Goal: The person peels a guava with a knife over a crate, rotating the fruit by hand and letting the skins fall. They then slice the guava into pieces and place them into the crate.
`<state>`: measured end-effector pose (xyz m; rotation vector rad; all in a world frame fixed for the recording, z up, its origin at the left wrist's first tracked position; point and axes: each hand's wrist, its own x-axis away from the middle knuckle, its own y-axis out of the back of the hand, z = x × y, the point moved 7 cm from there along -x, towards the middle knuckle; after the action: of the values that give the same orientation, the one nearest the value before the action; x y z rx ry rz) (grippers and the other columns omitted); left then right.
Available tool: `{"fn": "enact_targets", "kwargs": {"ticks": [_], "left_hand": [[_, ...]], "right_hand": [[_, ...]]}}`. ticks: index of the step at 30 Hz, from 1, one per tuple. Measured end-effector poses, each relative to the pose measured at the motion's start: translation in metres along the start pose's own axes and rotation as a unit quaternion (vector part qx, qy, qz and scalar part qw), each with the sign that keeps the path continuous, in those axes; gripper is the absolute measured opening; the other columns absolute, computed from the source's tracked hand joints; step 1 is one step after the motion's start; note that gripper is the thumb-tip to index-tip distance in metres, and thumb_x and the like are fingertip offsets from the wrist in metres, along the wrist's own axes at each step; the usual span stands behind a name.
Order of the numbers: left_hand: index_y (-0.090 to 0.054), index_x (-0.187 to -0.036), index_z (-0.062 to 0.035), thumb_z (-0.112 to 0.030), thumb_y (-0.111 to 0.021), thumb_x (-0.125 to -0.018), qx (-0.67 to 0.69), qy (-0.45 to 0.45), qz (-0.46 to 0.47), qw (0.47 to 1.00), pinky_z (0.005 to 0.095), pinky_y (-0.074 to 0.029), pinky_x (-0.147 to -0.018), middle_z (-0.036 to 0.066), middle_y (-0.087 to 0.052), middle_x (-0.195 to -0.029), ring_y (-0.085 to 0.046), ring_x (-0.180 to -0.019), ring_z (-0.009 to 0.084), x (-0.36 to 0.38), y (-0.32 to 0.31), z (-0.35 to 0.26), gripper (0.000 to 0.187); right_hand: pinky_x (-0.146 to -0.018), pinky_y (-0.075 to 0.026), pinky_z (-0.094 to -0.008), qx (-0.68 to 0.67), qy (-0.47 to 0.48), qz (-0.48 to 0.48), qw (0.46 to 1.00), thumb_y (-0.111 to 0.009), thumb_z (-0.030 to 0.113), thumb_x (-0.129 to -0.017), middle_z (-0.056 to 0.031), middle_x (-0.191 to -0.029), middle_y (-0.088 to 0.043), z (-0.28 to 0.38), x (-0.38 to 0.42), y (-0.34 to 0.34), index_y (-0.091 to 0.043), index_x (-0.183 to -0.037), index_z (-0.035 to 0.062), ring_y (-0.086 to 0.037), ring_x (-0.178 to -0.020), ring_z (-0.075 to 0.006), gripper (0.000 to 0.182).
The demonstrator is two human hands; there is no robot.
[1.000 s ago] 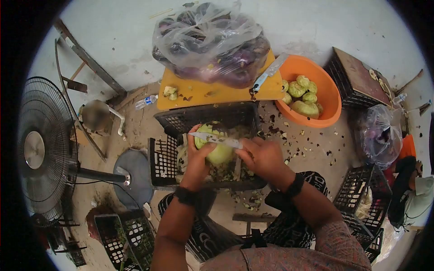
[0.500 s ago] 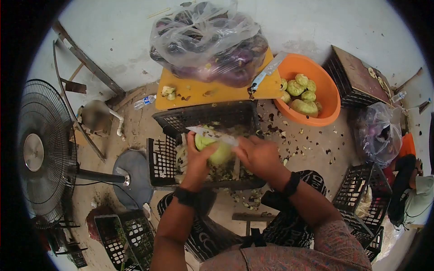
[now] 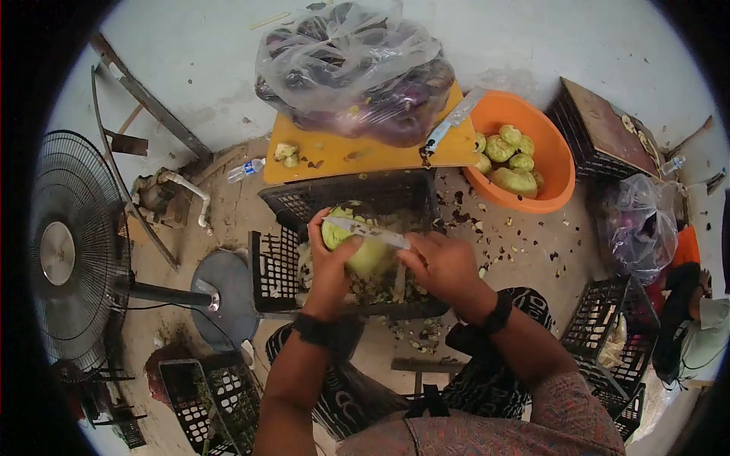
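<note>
My left hand (image 3: pixel 330 267) is closed around a pale green peeled eggplant (image 3: pixel 369 259), thumb across its near side and fingers on its left. In my right hand (image 3: pixel 450 271) a kitchen knife (image 3: pixel 374 231) is gripped by its handle, which the fingers hide. Its blade points left and lies across the top of the eggplant. Beneath both hands stands a black plastic crate (image 3: pixel 275 275) with peelings and scraps in it.
A yellow board (image 3: pixel 365 163) behind the crate bears a clear bag of purple eggplants (image 3: pixel 380 106) and a cleaver (image 3: pixel 455 120). Peeled eggplants lie in an orange basin (image 3: pixel 559 171) at right. A fan (image 3: pixel 57 254) stands left. Another person's arm (image 3: pixel 693 302) shows at far right.
The knife blade has shifted a little right and down over the eggplant. The eggplant appears slightly turned in my left hand. Both hands keep their hold.
</note>
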<state>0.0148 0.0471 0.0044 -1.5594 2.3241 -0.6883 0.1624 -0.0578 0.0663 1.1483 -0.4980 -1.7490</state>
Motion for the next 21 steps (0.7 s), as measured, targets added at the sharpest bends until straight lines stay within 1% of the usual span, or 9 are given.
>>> {"fn": "enact_targets", "kwargs": {"ticks": [3, 5, 6, 8, 13, 16, 18, 21], "left_hand": [[-0.036, -0.127, -0.0106, 0.005, -0.062, -0.075, -0.004, -0.023, -0.003, 1.000, 0.0350, -0.050, -0.086, 0.010, -0.052, -0.114, -0.055, -0.103, 0.0209, 0.0005, -0.0012, -0.0009, 0.060], [-0.035, -0.127, -0.0087, 0.004, -0.065, -0.074, -0.071, -0.031, -0.022, 0.997, 0.0341, -0.049, -0.086, 0.010, -0.051, -0.113, -0.055, -0.102, 0.0202, 0.0027, 0.0002, 0.0009, 0.062], [-0.035, -0.127, -0.0087, 0.004, -0.065, -0.074, -0.070, -0.030, -0.021, 0.997, 0.0341, -0.049, -0.086, 0.010, -0.051, -0.113, -0.055, -0.102, 0.0202, 0.0037, -0.0012, 0.0019, 0.062], [-0.035, -0.127, -0.0078, 0.003, -0.067, -0.073, -0.053, -0.003, -0.038, 0.998, 0.0332, -0.049, -0.085, 0.010, -0.050, -0.113, -0.055, -0.101, 0.0196, 0.0052, -0.0014, 0.0056, 0.064], [-0.035, -0.128, -0.0085, 0.002, -0.067, -0.073, -0.073, -0.011, -0.024, 0.997, 0.0322, -0.049, -0.085, 0.010, -0.050, -0.114, -0.055, -0.101, 0.0195, 0.0061, -0.0056, 0.0036, 0.065], [-0.035, -0.128, -0.0089, 0.002, -0.067, -0.073, -0.068, -0.017, -0.022, 0.997, 0.0320, -0.048, -0.085, 0.010, -0.050, -0.114, -0.054, -0.101, 0.0195, 0.0043, -0.0032, 0.0012, 0.064], [-0.035, -0.128, -0.0092, 0.002, -0.067, -0.074, -0.058, -0.019, -0.022, 0.998, 0.0320, -0.048, -0.085, 0.010, -0.051, -0.115, -0.054, -0.101, 0.0195, 0.0023, -0.0023, -0.0001, 0.063], [-0.035, -0.127, -0.0096, 0.002, -0.066, -0.074, -0.055, -0.020, -0.022, 0.998, 0.0322, -0.048, -0.085, 0.010, -0.051, -0.114, -0.055, -0.101, 0.0197, 0.0006, -0.0031, -0.0015, 0.062]], "right_hand": [[-0.051, -0.046, -0.0413, -0.003, -0.004, -0.001, 1.000, -0.066, 0.029, -0.083, -0.0108, -0.067, -0.058, 0.0000, 0.0006, 0.0004, -0.063, -0.089, 0.0088, -0.058, -0.058, -0.0318, 0.021], [-0.051, -0.046, -0.0415, 0.014, -0.017, 0.014, 1.000, -0.065, 0.029, -0.084, -0.0110, -0.067, -0.058, -0.0013, -0.0004, -0.0015, -0.063, -0.089, 0.0087, -0.058, -0.059, -0.0320, 0.021], [-0.051, -0.045, -0.0417, 0.030, -0.029, 0.030, 0.999, -0.065, 0.029, -0.084, -0.0111, -0.067, -0.057, -0.0028, -0.0011, -0.0036, -0.063, -0.089, 0.0085, -0.058, -0.059, -0.0321, 0.021], [-0.051, -0.045, -0.0418, 0.026, -0.032, 0.027, 0.999, -0.064, 0.029, -0.084, -0.0114, -0.067, -0.057, -0.0057, -0.0022, -0.0073, -0.062, -0.088, 0.0084, -0.059, -0.060, -0.0323, 0.021], [-0.052, -0.046, -0.0415, 0.008, -0.034, 0.024, 0.999, -0.063, 0.028, -0.085, -0.0116, -0.067, -0.057, -0.0056, -0.0055, -0.0071, -0.061, -0.088, 0.0081, -0.059, -0.063, -0.0321, 0.020], [-0.052, -0.046, -0.0412, 0.005, -0.025, 0.028, 0.999, -0.064, 0.027, -0.084, -0.0111, -0.066, -0.058, -0.0040, -0.0032, -0.0061, -0.063, -0.088, 0.0087, -0.059, -0.062, -0.0316, 0.018], [-0.052, -0.046, -0.0406, -0.014, -0.004, 0.000, 1.000, -0.065, 0.026, -0.084, -0.0105, -0.064, -0.057, -0.0002, -0.0011, -0.0018, -0.064, -0.089, 0.0092, -0.059, -0.059, -0.0306, 0.018], [-0.051, -0.046, -0.0402, -0.012, -0.010, 0.003, 1.000, -0.066, 0.027, -0.083, -0.0101, -0.064, -0.057, -0.0011, 0.0010, -0.0009, -0.065, -0.089, 0.0090, -0.059, -0.057, -0.0298, 0.019]]}}
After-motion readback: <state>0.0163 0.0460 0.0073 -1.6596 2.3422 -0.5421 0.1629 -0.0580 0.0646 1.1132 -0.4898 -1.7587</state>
